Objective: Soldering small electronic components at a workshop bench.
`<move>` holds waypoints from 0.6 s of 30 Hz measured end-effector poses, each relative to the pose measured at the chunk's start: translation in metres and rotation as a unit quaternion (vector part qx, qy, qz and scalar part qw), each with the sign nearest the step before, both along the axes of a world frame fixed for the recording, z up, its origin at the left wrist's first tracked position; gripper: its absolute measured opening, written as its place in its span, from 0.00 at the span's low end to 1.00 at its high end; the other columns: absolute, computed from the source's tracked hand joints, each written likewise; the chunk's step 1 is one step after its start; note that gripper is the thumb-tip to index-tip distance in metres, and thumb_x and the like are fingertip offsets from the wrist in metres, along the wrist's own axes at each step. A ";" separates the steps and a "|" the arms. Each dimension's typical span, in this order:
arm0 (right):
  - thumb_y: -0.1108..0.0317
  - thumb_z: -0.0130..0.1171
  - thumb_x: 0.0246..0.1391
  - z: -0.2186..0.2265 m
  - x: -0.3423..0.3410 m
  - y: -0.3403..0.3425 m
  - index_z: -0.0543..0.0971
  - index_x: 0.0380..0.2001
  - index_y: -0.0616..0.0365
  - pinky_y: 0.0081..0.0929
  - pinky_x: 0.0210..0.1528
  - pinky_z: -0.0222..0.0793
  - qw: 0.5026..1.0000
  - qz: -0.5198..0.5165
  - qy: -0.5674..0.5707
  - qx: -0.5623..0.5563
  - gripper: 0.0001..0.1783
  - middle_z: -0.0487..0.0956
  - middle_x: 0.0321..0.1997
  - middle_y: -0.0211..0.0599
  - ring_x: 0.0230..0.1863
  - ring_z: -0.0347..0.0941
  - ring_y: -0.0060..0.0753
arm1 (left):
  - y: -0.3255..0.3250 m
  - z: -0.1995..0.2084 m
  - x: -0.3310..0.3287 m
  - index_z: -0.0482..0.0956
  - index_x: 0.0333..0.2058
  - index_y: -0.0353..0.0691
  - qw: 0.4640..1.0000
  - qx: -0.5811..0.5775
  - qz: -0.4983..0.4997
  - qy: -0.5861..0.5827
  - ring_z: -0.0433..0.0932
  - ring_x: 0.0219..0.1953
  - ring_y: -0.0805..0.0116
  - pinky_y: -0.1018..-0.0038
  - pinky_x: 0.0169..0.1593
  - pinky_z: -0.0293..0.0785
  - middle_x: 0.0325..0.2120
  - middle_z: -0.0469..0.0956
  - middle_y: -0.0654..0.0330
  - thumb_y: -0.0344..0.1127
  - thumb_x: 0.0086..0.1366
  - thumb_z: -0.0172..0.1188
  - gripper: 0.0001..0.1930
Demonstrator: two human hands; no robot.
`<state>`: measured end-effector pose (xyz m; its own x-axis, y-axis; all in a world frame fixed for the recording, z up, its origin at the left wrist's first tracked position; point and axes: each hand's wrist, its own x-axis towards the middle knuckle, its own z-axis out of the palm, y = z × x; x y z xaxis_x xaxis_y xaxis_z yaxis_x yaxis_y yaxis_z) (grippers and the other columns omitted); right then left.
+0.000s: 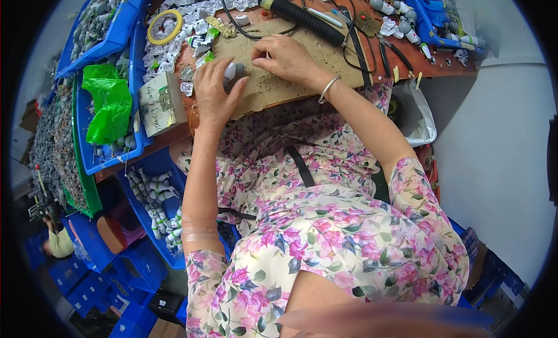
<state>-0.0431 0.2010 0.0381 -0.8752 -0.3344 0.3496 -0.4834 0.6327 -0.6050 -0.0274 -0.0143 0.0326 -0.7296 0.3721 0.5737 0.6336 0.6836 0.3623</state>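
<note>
Left hand (214, 93) curled round small grey-white part (233, 73) w/ right hand (286, 58) pinching its top, over cardboard (290, 76).

A flat brown cardboard sheet (302, 70) lies on the brown wooden workbench (442, 65), with a yellow tape ring (164, 26) behind it to the left. A crumpled green plastic bag (107, 102) sits in the blue plastic tray (87, 149) left of the bench, and a thick black cylindrical tool (302, 15) lies behind the sheet.
</note>
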 end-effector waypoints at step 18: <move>0.62 0.61 0.55 -0.015 0.002 0.014 0.81 0.36 0.63 0.32 0.37 0.73 0.989 -0.014 -0.119 -0.083 0.14 0.83 0.31 0.42 0.32 0.79 0.36 | 0.044 -0.016 0.000 0.84 0.33 0.47 0.998 -0.023 0.057 0.009 0.78 0.49 0.60 0.47 0.66 0.51 0.33 0.83 0.65 0.38 0.61 0.66 0.04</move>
<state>-0.0412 0.2153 0.0227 -0.9471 -0.2649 0.1812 -0.2994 0.5256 -0.7963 -0.0272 0.0302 0.0168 -0.7580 0.3143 0.5716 0.5573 0.7674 0.3171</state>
